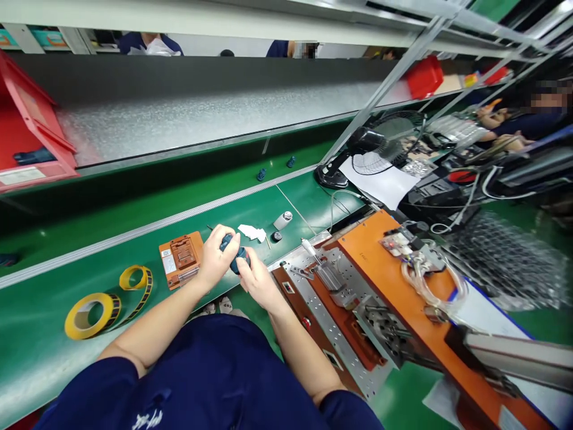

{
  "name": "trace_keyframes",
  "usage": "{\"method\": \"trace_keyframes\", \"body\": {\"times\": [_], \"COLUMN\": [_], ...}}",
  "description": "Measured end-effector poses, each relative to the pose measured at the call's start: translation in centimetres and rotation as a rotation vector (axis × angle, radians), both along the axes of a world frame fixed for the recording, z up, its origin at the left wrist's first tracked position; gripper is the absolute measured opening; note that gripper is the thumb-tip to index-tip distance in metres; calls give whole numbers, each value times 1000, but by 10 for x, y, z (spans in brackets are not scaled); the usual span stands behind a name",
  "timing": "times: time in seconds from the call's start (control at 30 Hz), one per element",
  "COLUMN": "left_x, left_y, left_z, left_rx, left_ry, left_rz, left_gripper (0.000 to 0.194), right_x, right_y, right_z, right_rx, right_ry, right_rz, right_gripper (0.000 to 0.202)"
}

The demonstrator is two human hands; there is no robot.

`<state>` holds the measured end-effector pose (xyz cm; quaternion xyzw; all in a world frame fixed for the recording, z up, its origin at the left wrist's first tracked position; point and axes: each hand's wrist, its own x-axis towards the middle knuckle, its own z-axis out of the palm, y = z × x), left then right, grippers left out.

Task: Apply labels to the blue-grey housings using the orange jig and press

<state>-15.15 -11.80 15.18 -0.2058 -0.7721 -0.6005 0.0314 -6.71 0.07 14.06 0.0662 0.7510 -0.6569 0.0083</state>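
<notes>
A small dark blue moulded part (242, 260) is held between my two hands over the front edge of the green bench. My left hand (216, 255) is closed round its left end, and my right hand (256, 276) grips its right side. The fingers hide much of its shape, so its exact kind does not show. Left of my hands lies an orange-brown fixture block (181, 258) with a recessed top. Just beyond them are a crumpled white wipe (251, 232), a small dark round pot (277, 237) and a whitish bottle (283, 220).
Yellow rolls of labels (89, 316) lie on the left of the bench. A metal jig (331, 276) and an orange panel (380, 263) stand at right. Behind runs a green belt (201, 179) carrying small blue parts (261, 174). A black fan (364, 143) and other people are farther off.
</notes>
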Motion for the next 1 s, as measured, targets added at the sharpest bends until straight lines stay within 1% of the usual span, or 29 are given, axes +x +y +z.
{"method": "trace_keyframes", "body": {"times": [0.1,0.17,0.23,0.3,0.37,0.47,0.53,0.57,0.63,0.67,0.73,0.87,0.93,1.0], "left_x": [-3,-5,-5,-4,-1,7,14,18,27,30,35,35,37,40], "left_y": [-11,-16,-20,-23,-26,-33,-38,-40,-44,-45,-46,-32,-22,-13], "left_z": [-4,-6,-8,-10,-13,-16,-16,-16,-15,-16,-21,-44,-55,-62], "left_rx": [114,177,242,314,376,480,548,567,560,546,506,436,408,375], "left_ry": [-98,-148,-199,-276,-382,-569,-708,-774,-890,-931,-986,-1013,-1018,-1037], "left_rz": [-62,-97,-141,-193,-238,-315,-416,-467,-530,-530,-501,-459,-472,-497], "left_gripper": [18,19,21,25,32,44,57,66,85,89,91,95,93,89], "right_x": [5,9,13,16,19,22,24,25,30,32,36,44,50,57], "right_y": [-10,-17,-23,-29,-34,-39,-42,-43,-48,-50,-55,-57,-56,-53], "right_z": [6,7,7,6,6,3,1,-1,-4,-6,-12,-24,-31,-38], "right_rx": [-22,-45,-42,-27,13,114,179,219,340,415,566,809,871,882], "right_ry": [15,30,49,84,121,154,163,165,166,164,153,75,43,31], "right_rz": [10,1,-43,-118,-201,-305,-346,-365,-392,-400,-393,-353,-370,-412], "right_gripper": [50,53,53,55,56,57,56,55,55,55,57,56,54,51]}}
